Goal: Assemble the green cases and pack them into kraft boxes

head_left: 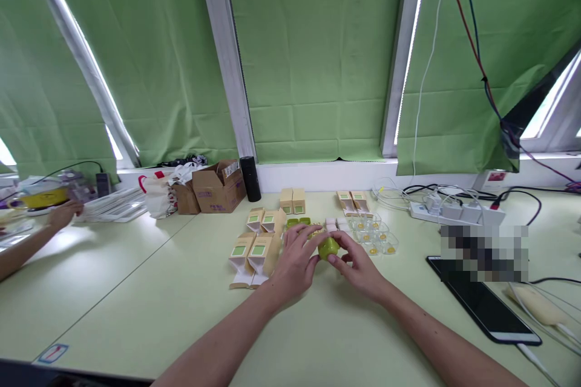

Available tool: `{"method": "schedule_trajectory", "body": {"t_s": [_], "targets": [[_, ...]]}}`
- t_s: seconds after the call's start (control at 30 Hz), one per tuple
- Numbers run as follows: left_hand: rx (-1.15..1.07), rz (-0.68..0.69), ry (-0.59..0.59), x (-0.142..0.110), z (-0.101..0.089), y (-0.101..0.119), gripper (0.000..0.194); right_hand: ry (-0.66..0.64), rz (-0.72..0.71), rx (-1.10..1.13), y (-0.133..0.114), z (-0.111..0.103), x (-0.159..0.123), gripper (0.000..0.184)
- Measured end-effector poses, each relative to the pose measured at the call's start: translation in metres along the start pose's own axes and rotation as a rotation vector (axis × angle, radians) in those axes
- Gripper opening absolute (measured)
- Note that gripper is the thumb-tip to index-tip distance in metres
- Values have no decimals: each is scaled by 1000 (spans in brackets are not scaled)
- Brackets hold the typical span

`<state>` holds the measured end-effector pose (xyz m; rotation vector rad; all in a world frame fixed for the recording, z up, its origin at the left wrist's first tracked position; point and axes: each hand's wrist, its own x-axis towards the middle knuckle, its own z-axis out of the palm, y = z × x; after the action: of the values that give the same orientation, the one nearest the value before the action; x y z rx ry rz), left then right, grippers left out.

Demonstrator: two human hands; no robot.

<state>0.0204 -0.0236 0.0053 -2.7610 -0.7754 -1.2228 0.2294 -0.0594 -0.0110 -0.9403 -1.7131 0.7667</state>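
Note:
A small, shiny green item with rounded edges (328, 248) is held between my two hands above the table; its exact kind is hard to make out. My left hand (297, 257) curls over it from the left, fingertips on its top and side. From the right, the thumb and fingers of my right hand (358, 265) pinch it. Left of my hands stand several kraft paper boxes with green labels (259, 251), their flaps open. Behind my fingers lie more green pieces (293, 222) and white pieces (331, 224), partly covered. Clear plastic cups with yellow centres (373, 236) sit to the right.
Farther back are more small boxes (293, 199), a cardboard carton (220, 187) and a black cylinder (250, 178). At right lie a power strip (454, 213), cables and a tablet-like device (481, 299). Another person's hand (63, 214) is at far left.

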Motion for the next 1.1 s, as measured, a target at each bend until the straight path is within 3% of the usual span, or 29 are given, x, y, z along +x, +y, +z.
{"method": "schedule_trajectory", "body": {"t_s": [0.2, 0.33, 0.47, 0.57, 0.73, 0.9, 1.1], "targets": [[9, 4, -39, 0, -1, 5, 58, 5, -8, -50, 2, 2, 0, 38], [-94, -54, 61, 1, 3, 1, 52, 60, -50, -147, 4, -2, 1, 34], [-252, -218, 168, 4, 4, -3, 46, 130, -193, -476, 9, -8, 2, 18], [-361, -362, 205, 6, 6, -6, 45, 93, -276, -681, 15, -9, 3, 20], [-496, -541, 202, 6, 9, -12, 45, 41, -263, -882, 22, -5, 5, 30], [-527, -573, 204, 6, 10, -14, 45, -54, -203, -1030, 22, 0, 8, 39], [-531, -553, 227, 6, 13, -15, 45, -126, -230, -1085, 28, 8, 10, 34]]}}
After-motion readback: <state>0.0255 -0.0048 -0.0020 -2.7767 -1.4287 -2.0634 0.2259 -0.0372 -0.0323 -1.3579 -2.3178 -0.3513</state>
